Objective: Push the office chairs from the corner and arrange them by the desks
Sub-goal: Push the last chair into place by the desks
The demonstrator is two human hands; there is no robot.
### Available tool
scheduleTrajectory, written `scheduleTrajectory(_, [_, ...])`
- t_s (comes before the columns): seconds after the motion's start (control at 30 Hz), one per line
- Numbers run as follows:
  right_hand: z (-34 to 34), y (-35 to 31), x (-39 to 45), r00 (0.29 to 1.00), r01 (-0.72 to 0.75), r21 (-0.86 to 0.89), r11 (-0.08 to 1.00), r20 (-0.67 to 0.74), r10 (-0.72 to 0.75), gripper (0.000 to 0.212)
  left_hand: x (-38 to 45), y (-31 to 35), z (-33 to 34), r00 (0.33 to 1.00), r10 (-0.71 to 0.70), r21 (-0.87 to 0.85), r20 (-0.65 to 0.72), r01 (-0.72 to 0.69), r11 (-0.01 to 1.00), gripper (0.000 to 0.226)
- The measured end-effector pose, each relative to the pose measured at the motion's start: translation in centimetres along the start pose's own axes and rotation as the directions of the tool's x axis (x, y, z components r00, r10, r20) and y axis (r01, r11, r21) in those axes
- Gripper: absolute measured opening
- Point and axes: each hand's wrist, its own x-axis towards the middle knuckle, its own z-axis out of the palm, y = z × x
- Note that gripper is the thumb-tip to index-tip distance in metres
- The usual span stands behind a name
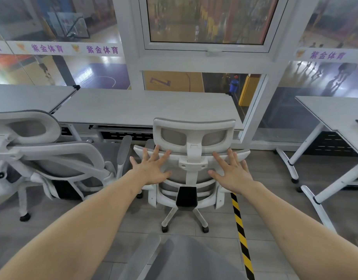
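Head view: both bare arms reach forward toward a white-framed office chair with grey mesh back (pixel 191 172) that stands facing a long pale grey wood-grain tabletop (pixel 145 107) set along the glazed wall. The left hand (pixel 151 168) has its fingers straight and spread wide, its grip holding nothing, fingertips (pixel 157 148) at the top rail of the chair's backrest, left of the headrest post. The right hand (pixel 231 171) mirrors it on the other side of the post, fingers likewise fanned and straight, the palm over the backrest frame. Whether the palms actually press on the frame or sit just off it cannot be told. The chair's headrest (pixel 194 132) rises in front of the tabletop's near edge, and its white star base on black castors (pixel 185 219) rests on the grey tiled floor (pixel 275 190).

Just left of it a second white and grey mesh office chair (pixel 48 156) stands turned at an angle beside the same run of desks, its armrest (pixel 124 148) near the left hand. At the bottom edge, the grey padded seat of a third chair (pixel 184 259) shows close to the camera. A yellow and black hazard tape strip (pixel 241 235) runs along the floor right of the middle chair. A further white-legged pale tabletop (pixel 335 112) stands well apart on the right.
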Motion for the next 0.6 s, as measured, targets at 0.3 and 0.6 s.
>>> scheduleTrajectory(0.3, [-0.3,-0.4,-0.2,1.0,0.004,-0.029,1.0,-0.005,-0.004,0.083,-0.8,0.1,-1.8,0.999,0.009,0.073,0.035,-0.012,0.997,0.083])
scheduleTrajectory(0.6, [-2.1,-3.9,-8.6,0.994,-0.041,0.026,0.999,-0.103,0.043,0.042,-10.2,2.2,-2.6,0.988,0.063,0.032,-0.141,-0.059,0.998,0.053])
